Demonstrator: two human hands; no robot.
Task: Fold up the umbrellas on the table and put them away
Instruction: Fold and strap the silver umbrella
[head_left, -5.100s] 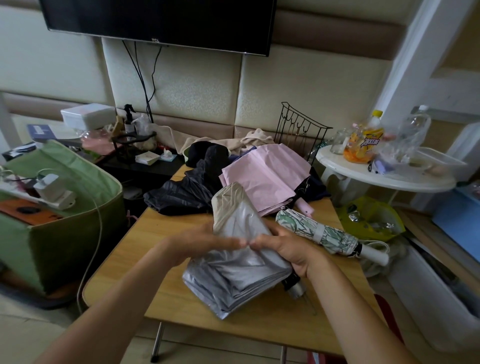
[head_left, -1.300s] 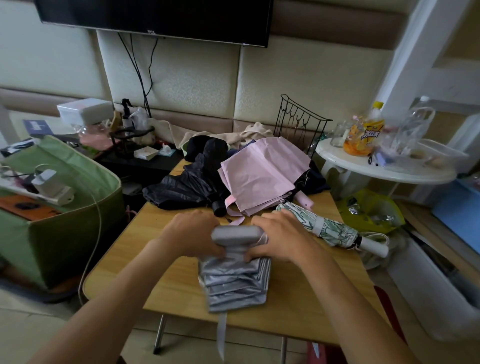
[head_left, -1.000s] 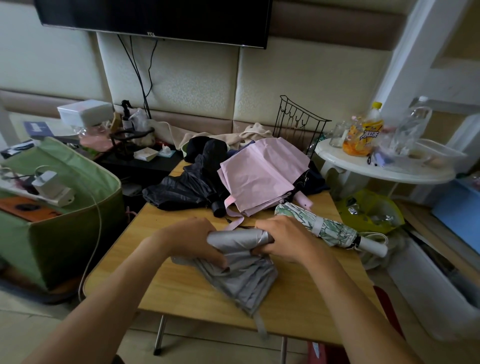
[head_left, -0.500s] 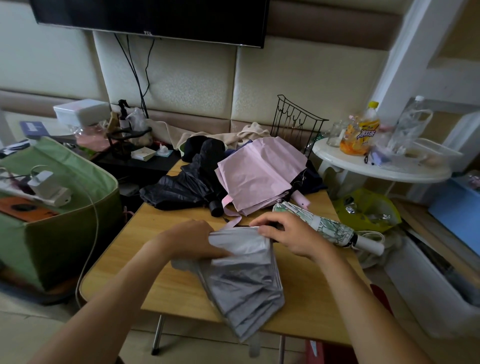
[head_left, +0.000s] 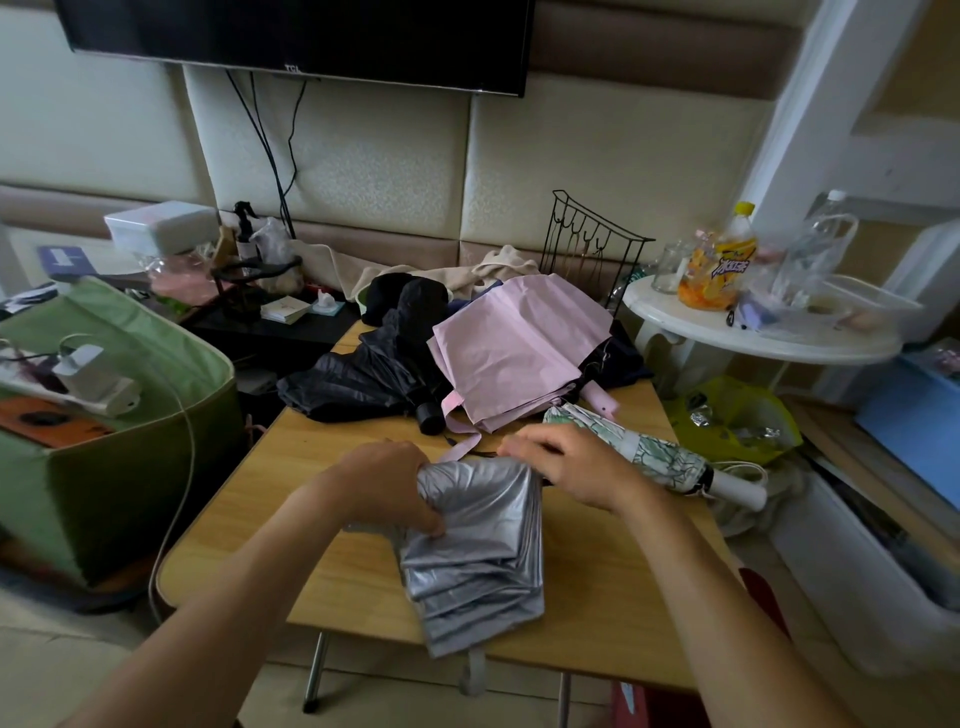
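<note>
You have 1 umbrella rolled, the patterned umbrella (head_left: 644, 452) at 2 o'clock; both hands, left hand (head_left: 387, 486) and right hand (head_left: 569, 467), grip the half-folded silver umbrella (head_left: 478, 551), and the pink umbrella (head_left: 519, 348) and black umbrella (head_left: 363, 374) at 12 o'clock on the surface (head_left: 270, 499) wait.

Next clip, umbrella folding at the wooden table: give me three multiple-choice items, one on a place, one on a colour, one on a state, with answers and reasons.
1. Where does the green-patterned rolled umbrella lie?
A. To the right of the silver umbrella
B. On the white round table
C. In the green box

2. What colour is the umbrella lying partly over the black umbrella?
A. Yellow
B. Pink
C. Blue

3. What state is the silver umbrella in?
A. Fully open
B. Rolled and strapped
C. Collapsed, canopy loose in pleats

Answers:
1 A, it lies on the wooden table beyond the right hand.
2 B, the pink umbrella overlaps it.
3 C, the left hand grips its gathered fabric, pleats fanned out.
</note>
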